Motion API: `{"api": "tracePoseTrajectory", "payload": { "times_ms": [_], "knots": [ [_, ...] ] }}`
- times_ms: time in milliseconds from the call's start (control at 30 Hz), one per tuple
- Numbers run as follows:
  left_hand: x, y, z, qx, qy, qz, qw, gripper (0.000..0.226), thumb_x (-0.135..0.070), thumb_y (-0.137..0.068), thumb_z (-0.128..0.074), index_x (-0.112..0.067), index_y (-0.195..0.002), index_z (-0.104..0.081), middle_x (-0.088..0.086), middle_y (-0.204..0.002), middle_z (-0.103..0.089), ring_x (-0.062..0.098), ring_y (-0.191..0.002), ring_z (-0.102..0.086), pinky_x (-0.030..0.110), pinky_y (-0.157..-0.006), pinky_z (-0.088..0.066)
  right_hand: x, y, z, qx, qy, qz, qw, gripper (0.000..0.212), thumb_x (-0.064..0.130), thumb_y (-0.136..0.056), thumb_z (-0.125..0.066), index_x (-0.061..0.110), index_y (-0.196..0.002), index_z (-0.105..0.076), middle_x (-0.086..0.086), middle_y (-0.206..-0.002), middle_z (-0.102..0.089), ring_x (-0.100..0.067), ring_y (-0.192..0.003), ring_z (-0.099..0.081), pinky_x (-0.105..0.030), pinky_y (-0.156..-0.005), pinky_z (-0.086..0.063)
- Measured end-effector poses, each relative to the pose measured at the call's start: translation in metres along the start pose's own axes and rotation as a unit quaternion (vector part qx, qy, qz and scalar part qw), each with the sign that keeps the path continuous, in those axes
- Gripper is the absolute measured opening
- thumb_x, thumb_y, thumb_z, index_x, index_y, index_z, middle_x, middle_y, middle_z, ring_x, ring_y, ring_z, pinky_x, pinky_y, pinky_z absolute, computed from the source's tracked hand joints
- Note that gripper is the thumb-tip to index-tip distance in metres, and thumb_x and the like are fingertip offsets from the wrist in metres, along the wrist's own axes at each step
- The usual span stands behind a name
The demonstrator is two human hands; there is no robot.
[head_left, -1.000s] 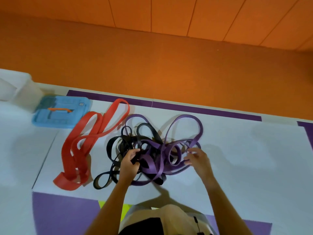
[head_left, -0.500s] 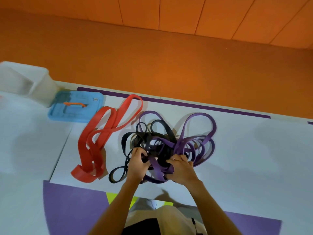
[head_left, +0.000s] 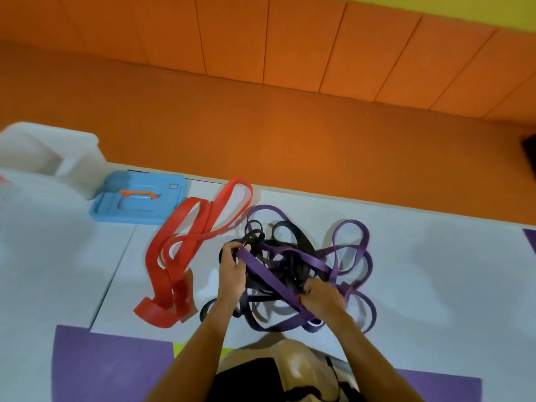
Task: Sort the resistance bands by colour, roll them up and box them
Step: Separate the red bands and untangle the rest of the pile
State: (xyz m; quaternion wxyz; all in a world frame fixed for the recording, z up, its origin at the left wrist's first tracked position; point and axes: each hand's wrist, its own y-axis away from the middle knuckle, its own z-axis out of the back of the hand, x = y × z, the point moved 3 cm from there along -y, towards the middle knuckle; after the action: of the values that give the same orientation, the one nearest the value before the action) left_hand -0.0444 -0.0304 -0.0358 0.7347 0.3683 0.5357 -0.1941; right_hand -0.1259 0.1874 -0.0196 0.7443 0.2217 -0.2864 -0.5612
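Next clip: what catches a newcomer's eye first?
The tangle of purple and black bands at centre, where the left hand and right hand hold one purple band taut between them. The red bands lie apart to its left, near a blue lid and white box.

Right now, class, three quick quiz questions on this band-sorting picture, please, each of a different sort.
1. True or false: the red bands lie left of the tangle.
2. Which colours make up the tangle? A red, black; B black, purple; C red, purple.
3. Fill in: the blue lid has an ___ handle.
Key: 1 true; 2 B; 3 orange.
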Motion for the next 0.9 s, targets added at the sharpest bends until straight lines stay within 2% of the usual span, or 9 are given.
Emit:
{"api": "tracePoseTrajectory", "payload": {
  "times_ms": [167, 267, 400, 500, 567, 633, 700, 767, 900],
  "knots": [
    [-0.015, -0.018, 0.02, -0.043, -0.083, -0.017, 0.995, 0.03, 0.008, -0.092, -0.069, -0.019, -0.104, -0.068, 0.005, -0.114, -0.07, 0.027, -0.111, -0.066, 0.034, -0.096, -0.052, 0.004, 0.003, 0.019, -0.148, -0.094, -0.012, 0.984, 0.013, 0.04, -0.087, -0.066, 0.03, -0.095, -0.065, 0.01, -0.081, -0.068, -0.019, -0.078, -0.067, -0.034, -0.073, -0.058],
    [-0.018, -0.024, 0.029, -0.055, -0.15, -0.037, 0.986, 0.04, 0.012, -0.087, -0.07, -0.028, -0.086, -0.067, 0.009, -0.102, -0.074, 0.03, -0.097, -0.07, 0.026, -0.077, -0.051, -0.005, 0.005, 0.027, -0.288, -0.159, 0.0, 0.944, 0.012, 0.032, -0.089, -0.073, 0.026, -0.098, -0.07, 0.008, -0.076, -0.069, -0.02, -0.082, -0.068, -0.041, -0.092, -0.053],
    [-0.02, -0.016, 0.024, -0.076, -0.384, -0.057, 0.918, 0.034, 0.002, -0.089, -0.069, -0.016, -0.118, -0.07, 0.016, -0.142, -0.055, 0.04, -0.14, -0.045, 0.052, -0.11, -0.044, -0.019, 0.011, 0.033, -0.415, -0.218, 0.024, 0.883, 0.01, 0.02, -0.091, -0.076, 0.02, -0.1, -0.072, 0.0, -0.09, -0.067, -0.026, -0.097, -0.059, -0.048, -0.093, -0.05],
    [-0.037, -0.006, -0.006, -0.043, -0.445, -0.208, 0.87, 0.035, 0.005, -0.085, -0.071, -0.012, -0.116, -0.071, 0.018, -0.147, -0.055, 0.042, -0.144, -0.046, 0.057, -0.116, -0.041, -0.024, 0.014, 0.026, -0.409, -0.281, 0.054, 0.867, 0.009, 0.016, -0.091, -0.08, 0.018, -0.098, -0.074, -0.001, -0.109, -0.057, -0.022, -0.103, -0.055, -0.04, -0.087, -0.055],
    [-0.049, -0.005, -0.03, 0.02, -0.408, -0.269, 0.872, 0.026, 0.011, -0.082, -0.07, -0.01, -0.097, -0.07, 0.012, -0.118, -0.069, 0.038, -0.116, -0.066, 0.048, -0.095, -0.055, -0.029, 0.014, 0.024, -0.392, -0.307, 0.066, 0.865, 0.006, 0.02, -0.094, -0.078, 0.018, -0.093, -0.073, 0.001, -0.113, -0.057, -0.021, -0.104, -0.059, -0.035, -0.085, -0.055],
    [-0.051, -0.01, -0.052, 0.122, -0.375, -0.193, 0.898, 0.018, 0.006, -0.09, -0.059, -0.011, -0.086, -0.063, 0.008, -0.088, -0.069, 0.035, -0.088, -0.07, 0.043, -0.076, -0.055, -0.034, 0.015, 0.024, -0.364, -0.354, 0.048, 0.86, 0.01, 0.028, -0.099, -0.071, 0.021, -0.092, -0.072, 0.004, -0.103, -0.066, -0.02, -0.092, -0.067, -0.035, -0.078, -0.058],
    [-0.039, -0.009, -0.074, 0.24, -0.41, -0.082, 0.876, 0.015, -0.009, -0.099, -0.052, -0.005, -0.094, -0.065, 0.009, -0.081, -0.066, 0.034, -0.084, -0.069, 0.042, -0.072, -0.053, -0.04, 0.015, 0.026, -0.331, -0.414, -0.001, 0.848, 0.014, 0.033, -0.104, -0.064, 0.025, -0.095, -0.072, 0.008, -0.094, -0.072, -0.016, -0.083, -0.07, -0.04, -0.073, -0.06],
    [-0.022, -0.002, -0.088, 0.287, -0.469, -0.055, 0.833, 0.028, -0.028, -0.102, -0.056, -0.004, -0.113, -0.066, 0.007, -0.094, -0.066, 0.03, -0.096, -0.069, 0.041, -0.079, -0.055, -0.045, 0.017, 0.027, -0.322, -0.447, -0.018, 0.835, 0.015, 0.03, -0.105, -0.061, 0.028, -0.094, -0.071, 0.011, -0.091, -0.073, -0.012, -0.082, -0.07, -0.036, -0.072, -0.056],
    [-0.004, 0.0, -0.096, 0.229, -0.547, -0.073, 0.802, 0.063, -0.053, -0.1, -0.064, -0.017, -0.15, -0.048, 0.006, -0.145, -0.054, 0.028, -0.134, -0.056, 0.044, -0.102, -0.054, -0.05, 0.019, 0.028, -0.311, -0.486, 0.008, 0.817, 0.018, 0.028, -0.106, -0.059, 0.028, -0.091, -0.07, 0.007, -0.088, -0.071, -0.016, -0.082, -0.068, -0.036, -0.078, -0.057]
  ]
}}
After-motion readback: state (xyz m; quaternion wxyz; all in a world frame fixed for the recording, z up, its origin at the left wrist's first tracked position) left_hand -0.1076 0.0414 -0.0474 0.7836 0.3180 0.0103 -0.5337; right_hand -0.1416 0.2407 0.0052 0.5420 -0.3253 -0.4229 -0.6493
